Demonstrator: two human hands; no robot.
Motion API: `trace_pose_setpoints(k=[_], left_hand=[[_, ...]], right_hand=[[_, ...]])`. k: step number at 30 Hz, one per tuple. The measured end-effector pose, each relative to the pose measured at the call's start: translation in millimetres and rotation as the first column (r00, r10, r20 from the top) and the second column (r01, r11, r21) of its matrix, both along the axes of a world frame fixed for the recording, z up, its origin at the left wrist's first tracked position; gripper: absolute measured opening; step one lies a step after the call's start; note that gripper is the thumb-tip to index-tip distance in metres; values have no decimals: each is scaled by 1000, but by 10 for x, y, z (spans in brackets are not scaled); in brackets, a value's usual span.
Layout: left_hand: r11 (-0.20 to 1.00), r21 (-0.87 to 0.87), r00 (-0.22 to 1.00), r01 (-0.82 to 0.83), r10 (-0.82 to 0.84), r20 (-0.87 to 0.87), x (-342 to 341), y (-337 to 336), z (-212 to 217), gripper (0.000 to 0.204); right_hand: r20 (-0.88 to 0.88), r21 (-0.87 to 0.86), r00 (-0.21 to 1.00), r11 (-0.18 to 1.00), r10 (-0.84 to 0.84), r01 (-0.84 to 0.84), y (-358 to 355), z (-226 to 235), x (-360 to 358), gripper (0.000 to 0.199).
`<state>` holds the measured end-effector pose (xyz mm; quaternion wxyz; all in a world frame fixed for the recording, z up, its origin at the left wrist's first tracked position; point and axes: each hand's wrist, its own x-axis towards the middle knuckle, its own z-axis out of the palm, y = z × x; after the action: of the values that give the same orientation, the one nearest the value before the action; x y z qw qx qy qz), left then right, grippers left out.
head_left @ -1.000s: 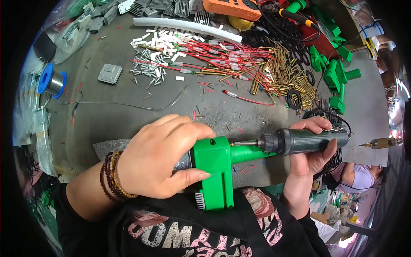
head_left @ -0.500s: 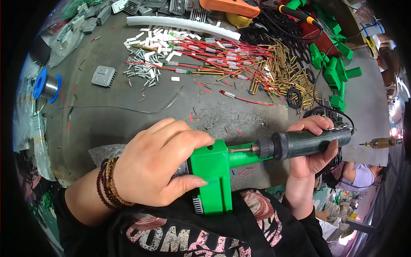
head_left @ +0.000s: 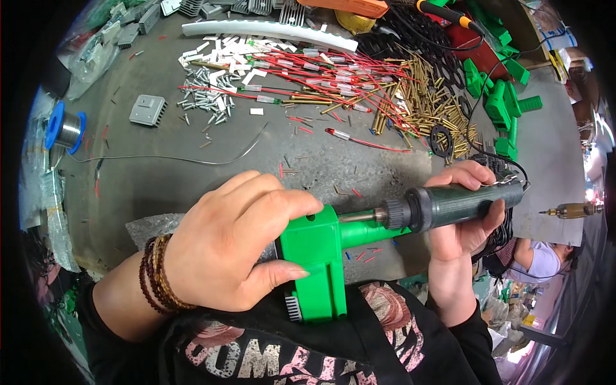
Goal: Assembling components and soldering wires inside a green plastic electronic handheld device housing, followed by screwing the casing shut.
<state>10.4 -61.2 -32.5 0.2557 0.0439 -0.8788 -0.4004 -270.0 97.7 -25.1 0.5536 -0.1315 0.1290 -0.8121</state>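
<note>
Close to my chest, my left hand [head_left: 234, 240] grips a green plastic housing [head_left: 314, 263], thumb on its near part and fingers over its far corner. Grey metal fins show along the housing's lower left edge. A green handle-like part runs out from it to the right, beneath the driver bit. My right hand [head_left: 465, 218] is wrapped round a dark electric screwdriver [head_left: 471, 204], held nearly level. Its bit points left and meets the housing's right side near the top; the tip is hidden there.
Silver screws [head_left: 208, 93], red-wired parts [head_left: 321, 70] and brass rods [head_left: 430, 96] lie heaped across the bench. A finned heat sink [head_left: 148, 110] and a solder spool [head_left: 65, 128] sit at left. Green housings [head_left: 504, 106] pile at right. Another screwdriver [head_left: 571, 212] hangs far right, near another person [head_left: 536, 260].
The view has shifted slightly, and bench items appear a little farther left. Both hands keep their grips, with the bit still against the green housing.
</note>
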Motion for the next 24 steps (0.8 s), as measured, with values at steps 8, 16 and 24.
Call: trace_pose_setpoints(k=[8,16,24], left_hand=[[1000,14,1000,7,-7,9,36,3,-7,55],[1000,-2,1000,-26,26,1,23,17,-3,59],[978,-141,984,-152,163,73,284,52,53,67]], right_hand=[[15,17,1000,1000,9,-10,-44,-40,34,35],[62,-75,997,996,56,-51,-77,-43,-11,46],[-186,-145,982,987,35,-63,90,174,-268,50]])
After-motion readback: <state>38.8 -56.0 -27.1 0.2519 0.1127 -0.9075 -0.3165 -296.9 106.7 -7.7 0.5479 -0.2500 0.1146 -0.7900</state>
